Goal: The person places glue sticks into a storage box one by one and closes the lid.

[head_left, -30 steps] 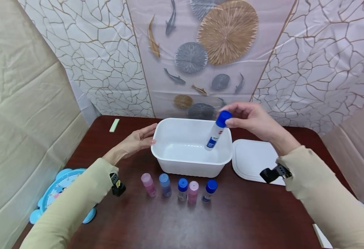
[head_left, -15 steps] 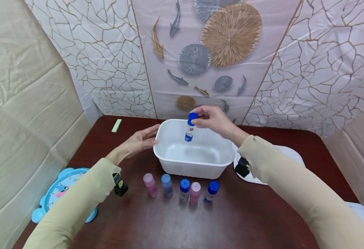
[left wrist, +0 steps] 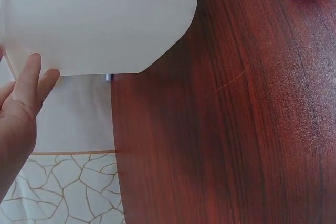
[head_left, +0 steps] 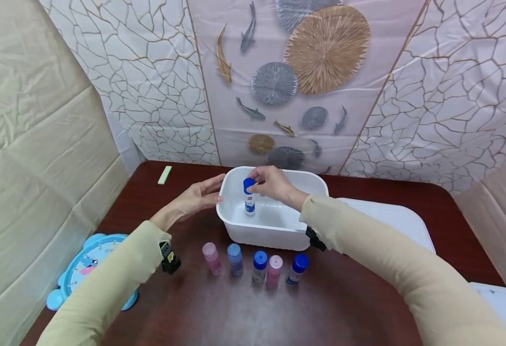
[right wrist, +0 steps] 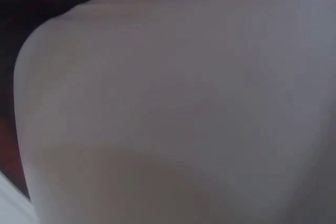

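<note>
A white plastic tub (head_left: pixel 263 235) stands on the dark wood table. My right hand (head_left: pixel 274 185) reaches over it and pinches a small white bottle (head_left: pixel 249 204) by its blue cap. The bottle is upright inside the tub at its left, its base close over the floor. My left hand (head_left: pixel 194 198) rests straight fingers against the tub's left side, thumb near the rim; the left wrist view shows those fingers (left wrist: pixel 31 80) at the tub wall (left wrist: pixel 105 24). In the right wrist view the tub wall (right wrist: pixel 173 93) fills the frame and hides the right hand.
In front of the tub stand several capped bottles: pink (head_left: pixel 212 259), light blue (head_left: pixel 235 260), blue-capped (head_left: pixel 260 266), pink (head_left: pixel 274 271) and blue-capped (head_left: pixel 297 269). A white lid (head_left: pixel 391 216) lies right, a blue clock (head_left: pixel 86 264) left, a pale green strip (head_left: pixel 164 175) behind.
My right hand has carried the blue-capped bottle from the tub's right side to its left and lowered it inside. The left hand stays at the tub's side.
</note>
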Motion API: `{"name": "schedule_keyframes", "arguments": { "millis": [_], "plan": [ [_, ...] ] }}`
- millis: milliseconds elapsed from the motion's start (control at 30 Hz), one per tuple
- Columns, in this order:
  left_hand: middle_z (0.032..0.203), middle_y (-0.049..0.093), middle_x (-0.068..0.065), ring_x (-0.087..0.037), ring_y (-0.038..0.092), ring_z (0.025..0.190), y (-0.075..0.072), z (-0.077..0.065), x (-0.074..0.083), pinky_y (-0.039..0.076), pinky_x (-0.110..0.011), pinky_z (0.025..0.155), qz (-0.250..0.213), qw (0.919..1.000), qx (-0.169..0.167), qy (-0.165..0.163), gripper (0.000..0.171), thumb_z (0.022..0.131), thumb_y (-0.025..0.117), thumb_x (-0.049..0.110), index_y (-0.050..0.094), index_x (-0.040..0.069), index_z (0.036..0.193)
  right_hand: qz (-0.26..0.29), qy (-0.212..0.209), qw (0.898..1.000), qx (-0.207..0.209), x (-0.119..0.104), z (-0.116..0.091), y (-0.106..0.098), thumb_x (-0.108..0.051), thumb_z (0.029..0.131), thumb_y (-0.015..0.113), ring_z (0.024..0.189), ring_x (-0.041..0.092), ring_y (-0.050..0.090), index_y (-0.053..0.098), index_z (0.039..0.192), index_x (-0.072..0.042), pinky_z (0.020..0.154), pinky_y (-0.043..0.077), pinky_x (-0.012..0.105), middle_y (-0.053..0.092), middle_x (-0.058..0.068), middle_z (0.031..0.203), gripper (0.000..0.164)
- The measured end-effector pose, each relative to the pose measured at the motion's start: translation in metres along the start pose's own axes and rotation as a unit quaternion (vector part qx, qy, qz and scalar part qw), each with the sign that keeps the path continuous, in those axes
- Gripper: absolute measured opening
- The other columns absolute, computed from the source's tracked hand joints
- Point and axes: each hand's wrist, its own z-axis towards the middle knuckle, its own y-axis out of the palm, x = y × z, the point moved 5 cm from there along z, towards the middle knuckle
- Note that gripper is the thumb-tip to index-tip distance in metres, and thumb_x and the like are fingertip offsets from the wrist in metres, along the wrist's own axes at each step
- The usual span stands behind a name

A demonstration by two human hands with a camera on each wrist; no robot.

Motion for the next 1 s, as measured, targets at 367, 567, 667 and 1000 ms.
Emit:
{"name": "schedule_keyframes", "arguments": {
  "millis": [367, 567, 667, 1000],
  "plan": [
    [0.154, 0.026, -0.013, -0.034, 0.034, 0.136, 0.005, 0.0, 0.0, 0.037, -0.047, 0.105, 0.004, 1.0, -0.006, 0.0, 0.066, 0.094, 0.052, 0.0, 0.019, 0.01, 0.151, 0.004, 0.004, 1.0, 0.005, 0.012, 0.007, 0.011, -0.007, 0.085, 0.069, 0.099, 0.024, 0.063, 0.065, 0.112, -0.004, 0.081, 0.057, 0.032, 0.067, 0.013, 0.107, 0.027],
    [0.154, 0.026, -0.013, -0.035, 0.033, 0.136, 0.005, 0.0, 0.0, 0.037, -0.047, 0.105, 0.001, 1.0, -0.003, -0.004, 0.067, 0.094, 0.054, 0.002, 0.02, 0.011, 0.151, 0.011, -0.002, 1.0, 0.003, 0.013, 0.008, 0.012, -0.006, 0.086, 0.068, 0.107, 0.025, 0.061, 0.064, 0.116, -0.004, 0.09, 0.053, 0.034, 0.066, 0.013, 0.113, 0.031],
    [0.155, 0.024, -0.012, -0.035, 0.032, 0.137, 0.004, 0.0, 0.0, 0.036, -0.049, 0.106, 0.001, 1.0, -0.004, -0.003, 0.068, 0.094, 0.054, 0.002, 0.019, 0.011, 0.151, 0.018, -0.011, 1.0, -0.008, 0.012, 0.007, 0.011, -0.005, 0.086, 0.066, 0.112, 0.026, 0.06, 0.06, 0.122, -0.002, 0.095, 0.05, 0.035, 0.063, 0.014, 0.12, 0.037],
    [0.154, 0.026, -0.009, -0.03, 0.032, 0.138, 0.001, 0.0, 0.0, 0.04, -0.043, 0.104, 0.019, 0.9998, 0.01, -0.003, 0.068, 0.093, 0.056, 0.003, 0.022, 0.013, 0.151, 0.102, -0.058, 0.993, -0.005, -0.009, -0.029, -0.031, -0.008, 0.091, 0.061, 0.113, 0.026, 0.058, 0.054, 0.129, 0.0, 0.094, 0.051, 0.034, 0.059, 0.018, 0.125, 0.039]
  ]
}}
